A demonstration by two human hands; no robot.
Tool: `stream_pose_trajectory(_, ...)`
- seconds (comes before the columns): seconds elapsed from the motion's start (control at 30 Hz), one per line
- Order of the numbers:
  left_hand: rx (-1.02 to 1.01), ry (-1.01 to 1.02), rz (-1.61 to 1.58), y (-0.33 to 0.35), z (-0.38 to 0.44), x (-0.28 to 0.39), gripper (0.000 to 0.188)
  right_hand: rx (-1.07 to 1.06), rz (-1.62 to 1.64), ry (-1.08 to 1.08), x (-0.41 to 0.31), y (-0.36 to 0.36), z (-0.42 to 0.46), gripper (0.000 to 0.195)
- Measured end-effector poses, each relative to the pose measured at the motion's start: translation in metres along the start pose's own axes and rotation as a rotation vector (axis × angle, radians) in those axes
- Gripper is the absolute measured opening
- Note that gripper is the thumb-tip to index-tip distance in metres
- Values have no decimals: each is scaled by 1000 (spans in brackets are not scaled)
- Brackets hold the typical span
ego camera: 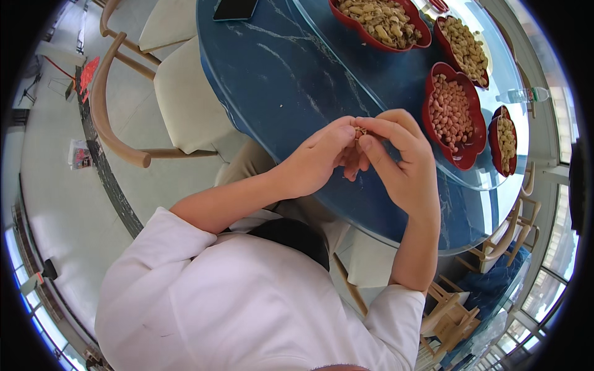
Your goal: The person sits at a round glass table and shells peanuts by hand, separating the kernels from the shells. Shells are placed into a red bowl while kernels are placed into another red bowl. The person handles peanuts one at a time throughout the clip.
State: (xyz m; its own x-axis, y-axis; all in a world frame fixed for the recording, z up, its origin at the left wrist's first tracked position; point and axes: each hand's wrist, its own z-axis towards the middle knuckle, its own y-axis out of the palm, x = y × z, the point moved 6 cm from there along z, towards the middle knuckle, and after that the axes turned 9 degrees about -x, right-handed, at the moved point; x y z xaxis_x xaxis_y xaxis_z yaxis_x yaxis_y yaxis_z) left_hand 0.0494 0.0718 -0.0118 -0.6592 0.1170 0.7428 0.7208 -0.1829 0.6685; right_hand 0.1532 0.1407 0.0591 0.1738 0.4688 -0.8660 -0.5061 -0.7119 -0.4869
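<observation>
My left hand and my right hand meet above the near edge of a blue marbled table. A small tan piece, seemingly a peanut in its shell, is pinched between the fingertips of both; the fingers partly hide it. To the right of my right hand, a red lobed bowl holds shelled pink peanuts. Beyond it, another red bowl is heaped with peanut shells. Two more red bowls, at the upper right and far right, hold unshelled peanuts.
A glass turntable lies on the table beneath the bowls. A dark phone rests at the table's far left edge. A plastic bottle lies beyond the bowls. Wooden chairs with cream seats stand to the left, and others stand at the lower right.
</observation>
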Motion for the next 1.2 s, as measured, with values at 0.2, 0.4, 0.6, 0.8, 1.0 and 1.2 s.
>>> stream_pose_trajectory(0.2,35,31,109,2,-1,-1,41,74,-121,-125,-4,-7,2,12)
stream_pose_trajectory(0.4,16,27,283,7,-1,-1,42,98,-96,-88,-5,-6,2,7)
stream_pose_trajectory(0.6,-79,-35,301,9,-3,-3,38,49,-37,-19,2,-4,2,8)
stream_pose_trajectory(0.8,-152,-60,168,10,-7,-3,38,204,37,14,10,-23,7,7)
stream_pose_trajectory(1.0,-145,-33,202,12,-5,1,36,377,-289,-26,6,-86,77,19)
stream_pose_trajectory(1.2,-108,7,111,1,-1,-1,36,377,-603,-196,23,-91,127,24)
